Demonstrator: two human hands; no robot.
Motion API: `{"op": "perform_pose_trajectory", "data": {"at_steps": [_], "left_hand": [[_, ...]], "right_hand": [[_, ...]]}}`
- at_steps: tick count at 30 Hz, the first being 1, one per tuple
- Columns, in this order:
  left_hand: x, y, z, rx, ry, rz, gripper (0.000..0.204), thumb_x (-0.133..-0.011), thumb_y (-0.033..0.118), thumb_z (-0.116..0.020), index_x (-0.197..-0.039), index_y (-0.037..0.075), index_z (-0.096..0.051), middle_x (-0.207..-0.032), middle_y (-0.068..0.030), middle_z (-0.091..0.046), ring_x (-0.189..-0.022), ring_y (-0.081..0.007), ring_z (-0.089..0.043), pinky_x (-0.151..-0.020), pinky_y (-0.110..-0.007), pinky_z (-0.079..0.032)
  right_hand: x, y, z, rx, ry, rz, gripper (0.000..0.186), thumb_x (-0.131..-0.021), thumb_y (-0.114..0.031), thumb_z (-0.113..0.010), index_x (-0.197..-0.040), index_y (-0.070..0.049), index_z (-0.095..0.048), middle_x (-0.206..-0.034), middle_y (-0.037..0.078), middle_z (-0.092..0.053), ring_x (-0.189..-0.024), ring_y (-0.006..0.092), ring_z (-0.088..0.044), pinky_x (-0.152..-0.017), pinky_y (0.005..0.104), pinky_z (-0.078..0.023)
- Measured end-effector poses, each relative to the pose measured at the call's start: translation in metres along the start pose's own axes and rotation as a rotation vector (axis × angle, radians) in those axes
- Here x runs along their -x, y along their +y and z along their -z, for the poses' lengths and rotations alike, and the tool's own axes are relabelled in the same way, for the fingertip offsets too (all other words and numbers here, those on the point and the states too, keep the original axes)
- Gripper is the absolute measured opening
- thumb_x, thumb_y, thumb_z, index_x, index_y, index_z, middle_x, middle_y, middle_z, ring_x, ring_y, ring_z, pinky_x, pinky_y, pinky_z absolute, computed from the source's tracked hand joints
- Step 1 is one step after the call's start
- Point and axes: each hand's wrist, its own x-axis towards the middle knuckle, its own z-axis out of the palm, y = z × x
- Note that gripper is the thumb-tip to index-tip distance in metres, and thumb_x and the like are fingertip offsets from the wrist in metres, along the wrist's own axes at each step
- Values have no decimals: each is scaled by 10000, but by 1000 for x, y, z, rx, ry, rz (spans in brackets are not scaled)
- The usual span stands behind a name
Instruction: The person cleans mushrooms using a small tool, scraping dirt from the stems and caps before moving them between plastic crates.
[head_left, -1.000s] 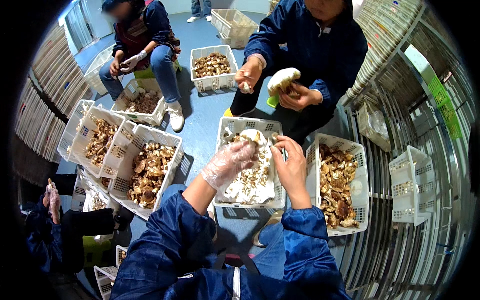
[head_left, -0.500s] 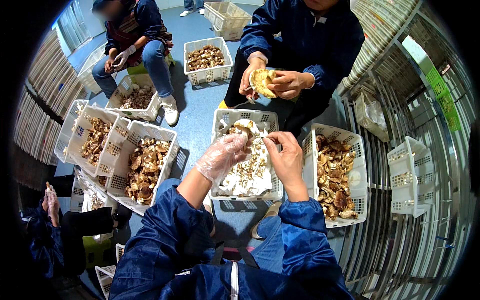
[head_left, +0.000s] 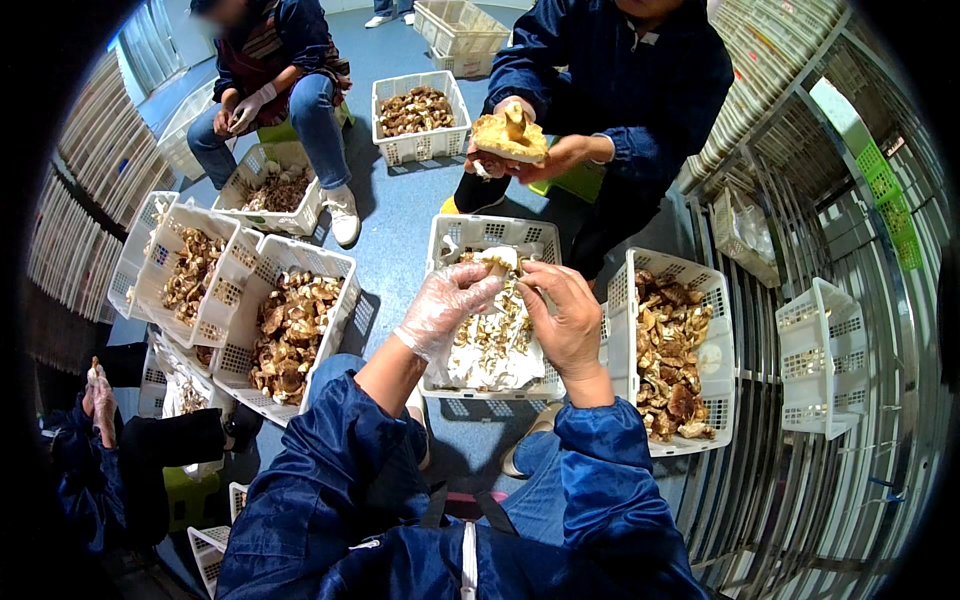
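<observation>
My left hand (head_left: 450,305), in a clear plastic glove, is closed on a pale mushroom (head_left: 496,262) above a white slotted crate (head_left: 437,240) lined with white material and scattered with small trimmings. My bare right hand (head_left: 555,310) is closed beside the mushroom, its fingertips at the mushroom; what they pinch is too small to make out. Right of my hands stands a crate of brown mushrooms (head_left: 672,370). To my left are more crates of brown mushrooms (head_left: 290,335), two of them overlapping.
A co-worker (head_left: 620,90) opposite holds a large yellowish mushroom (head_left: 508,145). Another (head_left: 305,120) sits at upper left; gloved hands (head_left: 100,400) show at lower left. Further crates stand behind (head_left: 420,145). A metal rack (head_left: 840,200) with crates and stacked boards lines the right.
My right hand has moved leftward, closer to the mushroom in my left hand, its fingers curled more. The co-worker opposite has brought both hands together and turned the large mushroom over.
</observation>
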Motion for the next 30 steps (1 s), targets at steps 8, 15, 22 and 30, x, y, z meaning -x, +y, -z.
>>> {"op": "perform_pose_trajectory", "data": {"at_steps": [8, 15, 22, 30], "left_hand": [[3, 3, -1, -134, 29, -1, 312, -947, 217, -783, -1177, 11, -740, -1018, -7, -717, -916, -87, -645, -805, -265, -544], [5, 5, 1, -118, -56, -38, 349, -943, 244, -778, -1195, 11, -712, -1054, -9, -704, -940, -95, -637, -854, -280, -527], [12, 4, 12, 97, -227, 29, 457, -959, 230, -753, -1305, -46, -639, -1145, -54, -698, -1083, -178, -661, -1002, -340, -530], [7, 6, 20, -512, -32, -525, 340, -923, 121, -741, -1248, 31, -697, -1263, -127, -646, -1185, -255, -631, -1005, -360, -527]], "right_hand": [[3, 0, -4, -72, 1, -154, 102, -940, -95, -740, -1017, -37, -707, -1018, 106, -779, -895, 258, -759, -798, 341, -586], [6, 6, 1, -236, 23, -434, 129, -962, -144, -728, -1022, -31, -708, -915, 95, -763, -849, 174, -750, -758, 313, -567], [4, 18, 13, -90, 67, -472, 146, -958, -182, -726, -1001, -46, -701, -964, 114, -762, -947, 248, -745, -835, 366, -562], [0, 8, 15, 48, -31, -359, 133, -918, -187, -757, -965, -71, -710, -1009, 114, -739, -1005, 304, -679, -880, 392, -529]]}}
